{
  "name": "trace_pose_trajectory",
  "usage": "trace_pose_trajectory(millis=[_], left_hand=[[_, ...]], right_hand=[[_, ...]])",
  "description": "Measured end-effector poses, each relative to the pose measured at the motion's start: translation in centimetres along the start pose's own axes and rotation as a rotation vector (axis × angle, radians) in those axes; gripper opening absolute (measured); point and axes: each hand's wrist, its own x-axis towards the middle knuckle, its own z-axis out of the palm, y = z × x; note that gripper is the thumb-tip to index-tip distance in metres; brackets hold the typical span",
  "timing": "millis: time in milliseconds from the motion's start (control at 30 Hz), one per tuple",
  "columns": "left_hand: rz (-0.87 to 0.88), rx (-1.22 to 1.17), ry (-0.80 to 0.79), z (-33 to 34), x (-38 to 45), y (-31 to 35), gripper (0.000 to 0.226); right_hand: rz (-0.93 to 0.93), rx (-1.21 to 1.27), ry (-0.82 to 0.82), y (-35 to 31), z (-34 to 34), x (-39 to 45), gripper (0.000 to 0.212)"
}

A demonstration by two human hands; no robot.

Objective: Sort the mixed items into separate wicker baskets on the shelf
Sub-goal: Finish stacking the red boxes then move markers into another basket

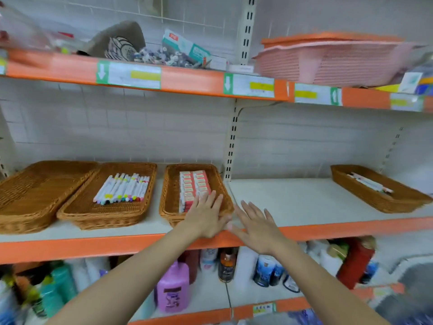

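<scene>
Several wicker baskets stand on the middle shelf (304, 202). The far-left basket (35, 195) holds nothing I can see. Beside it, a basket (77, 207) carries a row of white markers (123, 188) with coloured caps. The third basket (171, 198) holds red and white small boxes (193, 186). My left hand (206, 216) lies with straight fingers over this basket's front right corner. My right hand (255, 224) hovers with spread fingers just right of it, above the shelf edge. A fourth basket (386, 200) at the far right holds a few pens (370, 182).
The upper shelf carries a cap (117, 41), loose small items (164, 57) and stacked pink and orange plastic baskets (328, 59). Bottles, among them a purple one (173, 289), fill the lower shelf. A slotted upright post (232, 141) divides the shelf bays.
</scene>
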Motion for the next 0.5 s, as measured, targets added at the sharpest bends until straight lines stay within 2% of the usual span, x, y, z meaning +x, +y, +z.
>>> trace_pose_trajectory(millis=[200,500], left_hand=[[0.06,0.055,-0.04,0.9,1.9,5.4,0.069],[0.147,0.036,-0.078,1.5,10.8,12.2,0.07]], right_hand=[[0.046,0.025,-0.006,5.2,0.7,-2.0,0.071],[0.166,0.011,0.02,15.3,-1.1,-0.5,0.069]])
